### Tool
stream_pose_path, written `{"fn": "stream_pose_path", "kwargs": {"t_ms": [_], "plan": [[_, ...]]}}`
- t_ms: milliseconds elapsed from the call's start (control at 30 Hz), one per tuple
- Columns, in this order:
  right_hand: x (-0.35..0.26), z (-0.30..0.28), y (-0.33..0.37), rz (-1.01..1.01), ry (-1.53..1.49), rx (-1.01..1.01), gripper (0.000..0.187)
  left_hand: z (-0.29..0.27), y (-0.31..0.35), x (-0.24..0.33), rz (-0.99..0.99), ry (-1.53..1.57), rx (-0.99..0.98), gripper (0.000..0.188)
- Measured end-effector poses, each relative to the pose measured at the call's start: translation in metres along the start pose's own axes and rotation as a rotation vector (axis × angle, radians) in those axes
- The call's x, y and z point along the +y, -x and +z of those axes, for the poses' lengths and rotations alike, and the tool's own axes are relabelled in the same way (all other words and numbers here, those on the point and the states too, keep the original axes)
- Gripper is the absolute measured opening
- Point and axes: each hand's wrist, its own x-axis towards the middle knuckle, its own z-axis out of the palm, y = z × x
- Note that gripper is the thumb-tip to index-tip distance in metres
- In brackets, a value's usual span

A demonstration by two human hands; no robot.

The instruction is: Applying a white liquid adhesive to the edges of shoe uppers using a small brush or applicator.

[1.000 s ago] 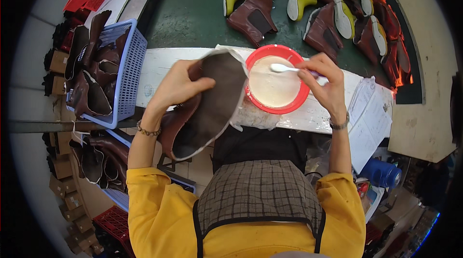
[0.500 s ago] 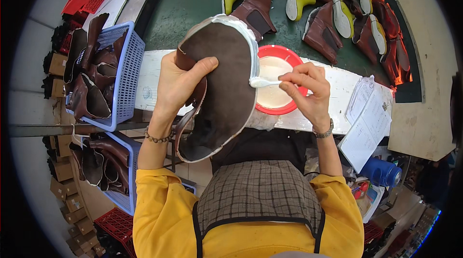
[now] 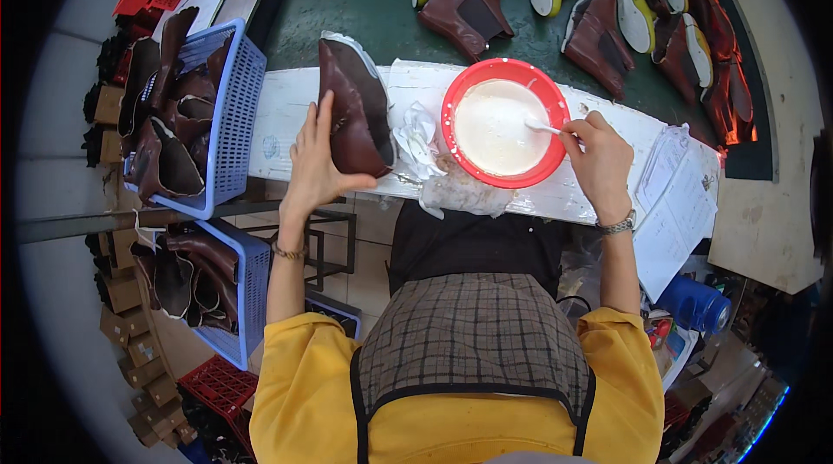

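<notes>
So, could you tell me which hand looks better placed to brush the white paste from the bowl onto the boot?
Probably the right hand: it grips the brush, whose tip sits in the white paste of the red bowl. The left hand is taken up holding the brown boot on the bench.

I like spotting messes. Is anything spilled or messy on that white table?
Yes. Crumpled white paper lies beside the red bowl, and the white bench under it looks smeared and stained. The bowl itself sits upright, its white paste inside, nothing tipped over.
</notes>
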Motion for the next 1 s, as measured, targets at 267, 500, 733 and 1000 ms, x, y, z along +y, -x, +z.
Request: {"fn": "stream_pose_path", "kwargs": {"t_ms": [267,500,733,1000], "plan": [[0.006,-0.001,-0.002,0.064,-0.17,-0.022,0.012,0.025,0.018,-0.015,-0.004,0.072,0.244,0.086],[-0.032,-0.01,-0.007,-0.005,-0.745,0.109,0.015,0.014,0.012,0.046,0.186,0.131,0.441,0.075],[-0.038,-0.015,-0.021,-0.097,-0.815,0.172,0.012,-0.005,0.02,0.095,0.404,0.261,0.439,0.062],[-0.029,-0.034,-0.038,-0.209,-0.78,0.347,0.017,-0.011,0.008,0.112,0.497,0.298,0.53,0.059]]}}
